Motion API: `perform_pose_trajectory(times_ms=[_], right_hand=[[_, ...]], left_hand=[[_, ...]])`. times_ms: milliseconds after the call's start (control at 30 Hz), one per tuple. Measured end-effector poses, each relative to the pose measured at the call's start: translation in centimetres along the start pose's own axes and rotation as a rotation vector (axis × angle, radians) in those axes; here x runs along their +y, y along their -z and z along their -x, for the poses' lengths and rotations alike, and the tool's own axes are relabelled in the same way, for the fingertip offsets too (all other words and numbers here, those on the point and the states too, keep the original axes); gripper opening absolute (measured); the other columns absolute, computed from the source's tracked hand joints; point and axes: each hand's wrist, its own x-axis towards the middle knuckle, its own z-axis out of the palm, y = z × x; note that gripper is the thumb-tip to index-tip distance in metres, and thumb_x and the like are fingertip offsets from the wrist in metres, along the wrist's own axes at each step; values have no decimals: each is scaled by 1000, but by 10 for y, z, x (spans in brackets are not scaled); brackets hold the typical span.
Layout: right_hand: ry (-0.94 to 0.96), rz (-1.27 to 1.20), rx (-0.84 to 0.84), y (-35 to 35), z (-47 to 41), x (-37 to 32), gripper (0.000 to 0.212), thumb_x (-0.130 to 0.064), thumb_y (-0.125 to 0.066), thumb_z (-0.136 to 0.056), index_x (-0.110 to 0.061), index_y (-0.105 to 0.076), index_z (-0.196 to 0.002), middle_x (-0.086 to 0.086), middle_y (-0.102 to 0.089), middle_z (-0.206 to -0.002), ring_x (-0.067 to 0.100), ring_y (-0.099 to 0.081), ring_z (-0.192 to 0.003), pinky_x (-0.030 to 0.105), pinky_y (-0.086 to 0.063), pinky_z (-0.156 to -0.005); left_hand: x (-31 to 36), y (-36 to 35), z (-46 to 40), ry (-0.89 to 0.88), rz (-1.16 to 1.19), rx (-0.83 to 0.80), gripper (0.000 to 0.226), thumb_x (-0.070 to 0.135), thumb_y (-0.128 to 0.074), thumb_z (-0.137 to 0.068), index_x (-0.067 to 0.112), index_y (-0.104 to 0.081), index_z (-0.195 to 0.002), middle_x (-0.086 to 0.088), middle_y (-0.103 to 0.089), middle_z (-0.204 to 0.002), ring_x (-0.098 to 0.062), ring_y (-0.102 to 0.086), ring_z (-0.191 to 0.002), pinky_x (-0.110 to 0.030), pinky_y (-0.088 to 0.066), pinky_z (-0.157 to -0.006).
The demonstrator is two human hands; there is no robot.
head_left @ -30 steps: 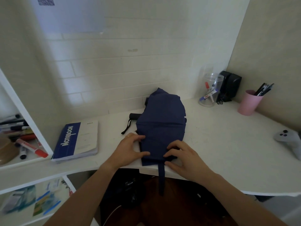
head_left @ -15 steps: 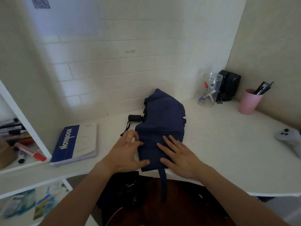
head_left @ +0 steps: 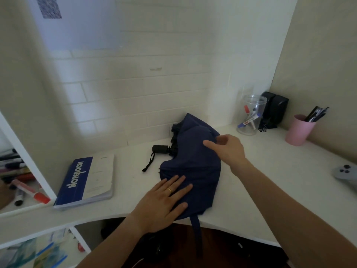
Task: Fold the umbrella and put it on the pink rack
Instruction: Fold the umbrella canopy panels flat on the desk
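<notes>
Navy fabric of the collapsed umbrella [head_left: 195, 171] lies spread on the white desk [head_left: 270, 180], its closing strap [head_left: 196, 227] hanging over the near edge. The left hand [head_left: 164, 202] lies flat on the near left part of the canopy, fingers straight and slightly spread (a gold ring shows on one of them), pressing the cloth down rather than gripping it. The right hand [head_left: 227, 149] is at the far right part of the canopy, its fingers loosely bent with the forefinger extended over the cloth; whether it pinches a fold or only touches the fabric cannot be told, as the hand is blurred.

Beyond the left hand's fingertips, the umbrella's black handle [head_left: 160, 149] sticks out from under the canopy, with its wrist loop [head_left: 148, 163] trailing on the desk. Left of the left hand lies a blue and white notebook [head_left: 85, 182], well apart from the umbrella. Past the right hand, near the wall, stands a clear jar [head_left: 251, 115] holding markers, with a black device [head_left: 274, 111] beside it and a pink cup [head_left: 298, 130] of pens further right. A grey controller [head_left: 345, 172] sits at the desk's right edge.
</notes>
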Motion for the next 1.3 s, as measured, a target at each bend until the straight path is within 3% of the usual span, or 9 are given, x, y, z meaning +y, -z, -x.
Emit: perform_pose_trajectory(times_ms=[133, 200, 333, 500, 633, 800, 1033, 1167, 1300], right_hand=[[-149, -354, -180, 2, -2, -24, 30, -18, -84, -80, -9, -68, -103, 4, -62, -80, 12, -54, -59, 18, -44, -40], [-127, -471, -238, 6, 4, -25, 18, -13, -78, -86, -9, -64, -97, 1, -54, -70, 9, -44, -46, 17, -34, -34], [-85, -495, -325, 15, 31, -10, 20, -10, -75, -87, -11, -61, -100, 3, -61, -75, 13, -55, -49, 22, -39, -44], [-118, -448, -353, 11, 74, 34, 28, 2, -75, -84, -5, -61, -107, 15, -74, -96, 30, -77, -83, 28, -59, -65], [-136, -399, -359, 3, 88, 72, 40, -1, -80, -80, -2, -66, -117, 21, -75, -109, 31, -74, -100, 39, -58, -95], [-68, -363, -377, 6, 94, 76, 42, -26, -84, -79, -15, -68, -117, 8, -78, -106, 21, -73, -102, 36, -56, -97], [-86, -486, -402, 7, 94, 76, 46, -33, -80, -79, 5, -70, -103, 13, -75, -111, 25, -71, -109, 41, -52, -105], [-192, -520, -377, 6, 95, 66, 62, -55, -77, -79, -7, -72, -117, 5, -74, -120, 20, -68, -114, 38, -54, -102], [-240, -475, -201, 4, 96, 57, 45, -35, -84, -78, 3, -71, -99, 14, -75, -107, 23, -69, -100, 41, -60, -89]], left_hand=[[3, 5, 0, -28, -12, 30, 52, 58, -15, -107, 47, -12, -159, 9, 3, -171, -6, 9, -156, -35, 3, -127], [3, 7, 1, -53, -29, 67, 50, 54, -17, -109, 45, -23, -157, 6, -2, -171, -10, 5, -157, -36, 1, -127], [5, 7, 5, -128, -121, 219, 48, 46, -24, -110, 31, -44, -152, -3, -41, -154, -21, -39, -139, -39, -32, -119], [20, 10, 9, -97, -32, 289, 44, 43, -36, -106, 24, -52, -142, 2, -56, -132, -15, -53, -114, -32, -49, -98], [27, 15, 17, 196, 420, 338, 32, 43, -64, -91, 35, -48, -117, 13, -63, -112, -3, -60, -102, -29, -53, -88], [37, 41, 6, 659, 854, 674, 65, 50, -86, -74, 30, -46, -122, 12, -49, -114, -8, -62, -88, -20, -53, -70], [38, 54, 3, 621, 1192, 473, 23, 36, -74, -90, 13, -77, -89, -4, -76, -96, -19, -71, -80, -28, -57, -69], [40, 44, 14, 623, 1139, 348, 46, 38, -69, -94, 2, -64, -66, -8, -63, -66, -15, -58, -66, -33, -48, -70], [40, 39, 18, 562, 1010, 296, 47, 35, -66, -96, 18, -49, -57, 4, -47, -56, -9, -46, -57, -25, -38, -64]])
